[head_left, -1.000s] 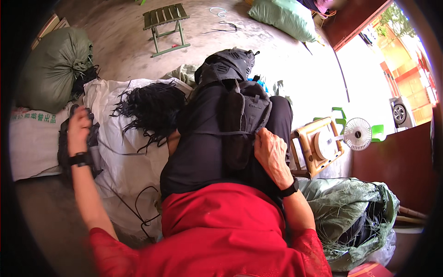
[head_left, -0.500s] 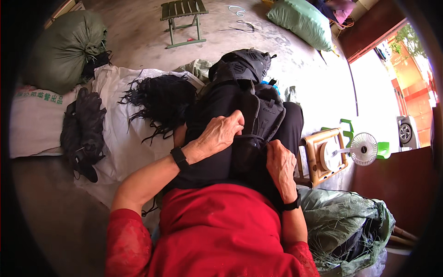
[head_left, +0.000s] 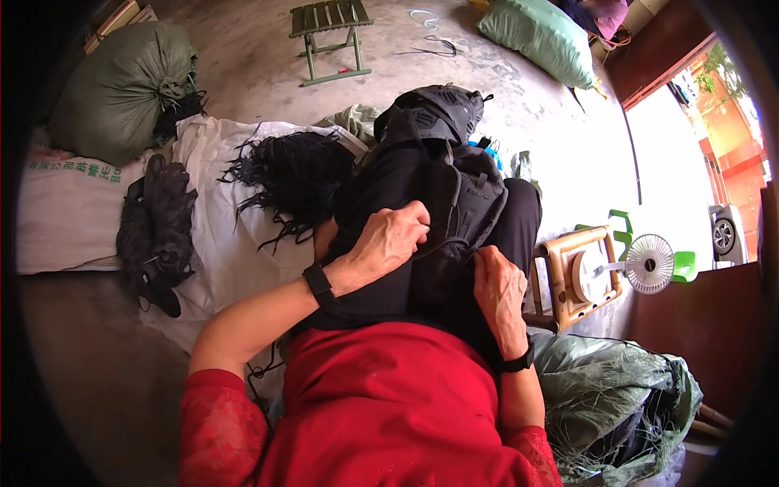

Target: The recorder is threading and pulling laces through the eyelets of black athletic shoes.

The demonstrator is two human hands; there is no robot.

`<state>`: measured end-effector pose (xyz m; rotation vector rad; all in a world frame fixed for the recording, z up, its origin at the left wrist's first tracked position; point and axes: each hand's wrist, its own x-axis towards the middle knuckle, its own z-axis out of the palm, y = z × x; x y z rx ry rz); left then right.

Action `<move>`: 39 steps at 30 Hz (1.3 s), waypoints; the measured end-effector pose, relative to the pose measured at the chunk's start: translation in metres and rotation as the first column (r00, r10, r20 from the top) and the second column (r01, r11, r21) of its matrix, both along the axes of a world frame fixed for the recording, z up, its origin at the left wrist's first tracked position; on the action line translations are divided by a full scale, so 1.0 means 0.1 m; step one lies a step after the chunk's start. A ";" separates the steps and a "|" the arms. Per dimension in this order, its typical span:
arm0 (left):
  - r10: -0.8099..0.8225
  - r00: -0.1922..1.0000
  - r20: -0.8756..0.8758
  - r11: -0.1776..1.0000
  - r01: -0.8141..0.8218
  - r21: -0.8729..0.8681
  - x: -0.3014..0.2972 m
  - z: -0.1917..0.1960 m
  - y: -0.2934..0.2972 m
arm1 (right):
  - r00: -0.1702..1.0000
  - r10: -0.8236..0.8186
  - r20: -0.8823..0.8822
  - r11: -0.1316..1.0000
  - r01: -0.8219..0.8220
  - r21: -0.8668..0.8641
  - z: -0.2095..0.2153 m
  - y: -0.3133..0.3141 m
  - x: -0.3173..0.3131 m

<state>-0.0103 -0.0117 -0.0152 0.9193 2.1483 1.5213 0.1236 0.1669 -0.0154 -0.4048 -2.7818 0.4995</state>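
Observation:
Across my dark-trousered lap lies a black and grey padded piece [head_left: 472, 203] that looks like a shoe upper, with a loop and a light mark. A thin dark cord [head_left: 446, 242] crosses its near end. My left hand [head_left: 388, 247] is closed in a pinch just left of it; whatever is between the fingertips is too small to make out. Thumb and finger of my right hand [head_left: 499, 288] pinch at the piece's near right edge. Beyond it, on my knee, rests a similar black piece [head_left: 434, 114] with a pull tab.
A black stringy heap [head_left: 296, 174] lies on white sheeting [head_left: 207, 219] at left, beside stacked black pieces [head_left: 156, 231]. A stuffed green sack [head_left: 122, 89], a folding stool [head_left: 331, 36] and a pale green sack [head_left: 540, 40] stand farther off. Right are a fan [head_left: 649, 264], bamboo stool [head_left: 556, 284] and open sack [head_left: 600, 390].
The view has shifted slightly, so the room appears a little farther right. My left hand has moved slightly away from the padded piece. My right hand keeps its pinch at the edge.

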 end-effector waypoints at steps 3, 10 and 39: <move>-0.001 0.938 -0.347 0.981 -0.066 -0.181 0.02 -0.05 0.09 | 1.000 0.002 -0.017 1.000 -0.002 -0.008 -0.01 0.01 0.00; -0.107 0.969 -0.224 0.958 0.041 -0.282 -0.11 -0.07 0.09 | 0.999 0.017 -0.043 1.000 -0.018 -0.020 -0.04 0.02 0.01; -0.164 0.660 -0.733 0.952 -0.089 -0.293 0.14 -0.05 0.25 | 0.999 0.019 -0.039 1.000 -0.019 -0.006 0.01 0.02 0.02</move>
